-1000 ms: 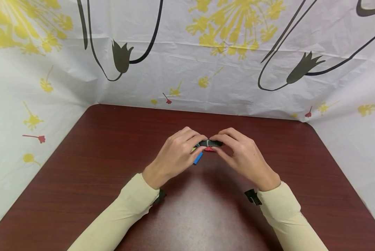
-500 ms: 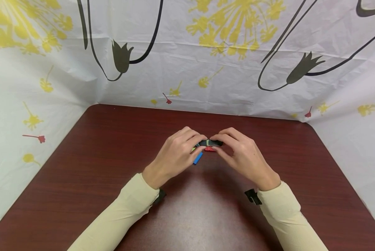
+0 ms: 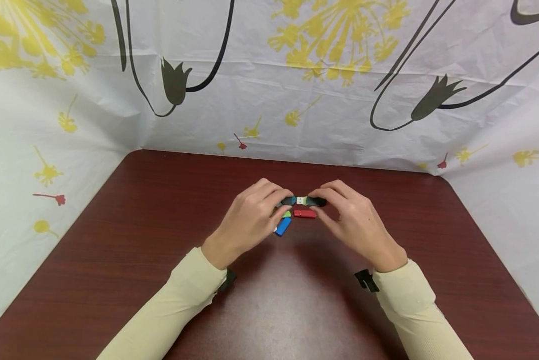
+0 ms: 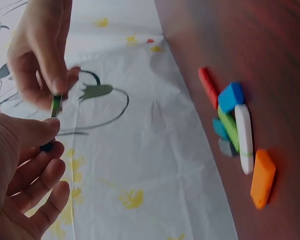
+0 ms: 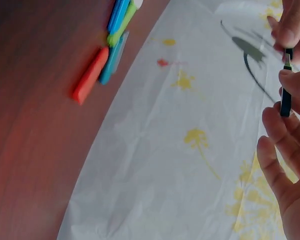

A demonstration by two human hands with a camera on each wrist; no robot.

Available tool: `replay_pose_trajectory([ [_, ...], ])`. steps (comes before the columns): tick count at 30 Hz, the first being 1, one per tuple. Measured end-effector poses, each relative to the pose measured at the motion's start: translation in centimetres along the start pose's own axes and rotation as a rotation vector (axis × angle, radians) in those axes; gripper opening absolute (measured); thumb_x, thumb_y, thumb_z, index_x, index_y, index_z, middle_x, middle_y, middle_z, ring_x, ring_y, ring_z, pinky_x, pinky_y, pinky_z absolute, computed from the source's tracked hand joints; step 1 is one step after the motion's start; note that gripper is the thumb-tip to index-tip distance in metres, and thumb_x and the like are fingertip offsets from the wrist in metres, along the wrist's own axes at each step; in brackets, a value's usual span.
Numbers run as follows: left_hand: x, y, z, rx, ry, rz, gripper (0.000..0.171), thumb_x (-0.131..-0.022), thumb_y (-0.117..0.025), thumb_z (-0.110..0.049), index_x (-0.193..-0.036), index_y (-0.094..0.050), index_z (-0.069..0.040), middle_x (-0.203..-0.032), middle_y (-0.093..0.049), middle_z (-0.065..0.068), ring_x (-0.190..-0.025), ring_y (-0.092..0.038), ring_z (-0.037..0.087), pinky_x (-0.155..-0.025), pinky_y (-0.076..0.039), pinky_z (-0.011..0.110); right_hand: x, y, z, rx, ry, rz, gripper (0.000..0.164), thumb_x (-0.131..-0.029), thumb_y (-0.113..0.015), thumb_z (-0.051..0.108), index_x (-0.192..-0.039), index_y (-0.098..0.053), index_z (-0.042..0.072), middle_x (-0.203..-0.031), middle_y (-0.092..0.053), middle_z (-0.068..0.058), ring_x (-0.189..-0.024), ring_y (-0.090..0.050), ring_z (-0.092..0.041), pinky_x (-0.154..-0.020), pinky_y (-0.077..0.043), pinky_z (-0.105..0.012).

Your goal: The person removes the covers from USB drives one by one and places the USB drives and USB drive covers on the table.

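Observation:
A dark USB flash drive (image 3: 315,202) with a green band is held above the table, pinched between the thumb and fingers of my right hand (image 3: 351,220). My left hand (image 3: 252,215) pinches the drive's dark cap (image 3: 288,201), which shows some blue. Between the two pieces the pale metal plug (image 3: 300,201) is exposed in the head view. Fingertips hide parts of both pieces. On the table below lie a red flash drive (image 3: 305,214), a blue one (image 3: 283,227) and a green one (image 3: 287,214), the latter two partly behind my left hand.
The left wrist view also shows a white drive (image 4: 244,139), an orange one (image 4: 263,178), a teal one (image 4: 220,128) and a grey one (image 4: 227,147) clustered on the dark red table (image 3: 161,225). A patterned white sheet (image 3: 233,120) hangs around the table's back and sides.
My hands have drawn apart, left hand leftward and right hand rightward. The gap between cap and drive has widened and bares the plug. More of the red and blue drives shows.

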State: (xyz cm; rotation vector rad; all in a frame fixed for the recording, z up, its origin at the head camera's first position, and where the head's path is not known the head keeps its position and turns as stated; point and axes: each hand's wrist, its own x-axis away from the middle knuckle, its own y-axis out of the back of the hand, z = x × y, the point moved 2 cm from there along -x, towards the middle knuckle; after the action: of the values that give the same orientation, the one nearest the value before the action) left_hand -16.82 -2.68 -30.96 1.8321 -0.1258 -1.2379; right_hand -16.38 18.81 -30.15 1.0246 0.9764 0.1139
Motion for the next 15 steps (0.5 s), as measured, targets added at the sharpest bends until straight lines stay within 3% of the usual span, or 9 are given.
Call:
replay_pose_trajectory([
  [8,-0.1,0.8,0.9,0.013,0.048,-0.053,0.023,-0.087,-0.072,-0.021,-0.104,-0.073,-0.005,-0.096,-0.072,0.005,-0.091,-0.056,0.014,-0.076,-0.059,0.03,0.2,1.2,-0.9,0.019,-0.19,0.046,0.027,-0.084,-0.071,0.018,-0.106,-0.057,0.01,-0.092,-0.059,0.0,-0.08,-0.052,-0.009,-0.066,-0.051,-0.034],
  [15,-0.2,0.8,0.8,0.013,0.05,-0.047,0.023,-0.088,-0.07,-0.021,-0.105,-0.072,-0.005,-0.096,-0.072,0.005,-0.09,-0.056,0.014,-0.076,-0.058,0.029,0.5,1.1,-1.0,0.069,-0.233,0.199,0.013,-0.084,-0.063,0.017,-0.087,-0.05,0.015,-0.078,-0.047,0.002,-0.065,-0.042,-0.009,-0.054,-0.041,-0.029],
])
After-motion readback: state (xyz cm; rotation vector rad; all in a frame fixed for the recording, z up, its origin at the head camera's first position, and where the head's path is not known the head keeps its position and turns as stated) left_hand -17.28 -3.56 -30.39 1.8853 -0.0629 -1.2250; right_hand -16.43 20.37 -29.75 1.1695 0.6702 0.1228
